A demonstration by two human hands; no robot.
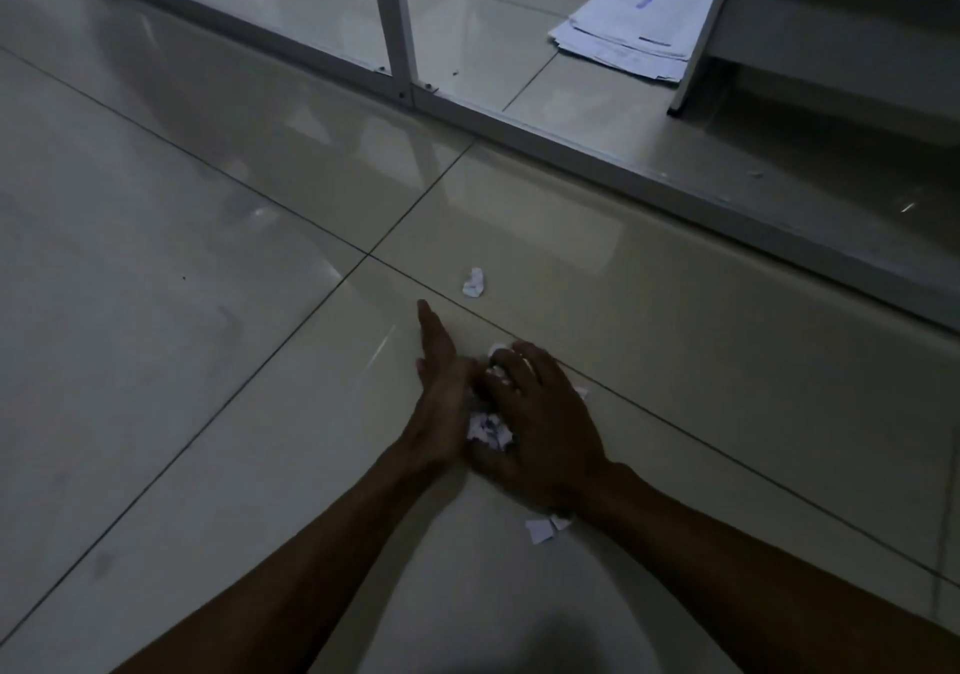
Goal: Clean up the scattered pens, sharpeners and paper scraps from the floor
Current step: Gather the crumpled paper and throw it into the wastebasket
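Here my left hand (439,392) stands on its edge on the floor (208,309), fingers straight and together like a wall, while my right hand (540,429) lies palm down just beside it, fingers bent over a small heap of paper scraps (488,431) bunched between the two hands. A few torn pieces (543,529) lie on the tile by my right wrist, and one crumpled scrap (474,282) sits apart beyond my left fingertips, near a grout line. Farther off, past the white frame rail (571,153) crossing the floor, a stack of printed sheets (634,23) lies toward the top right corner.
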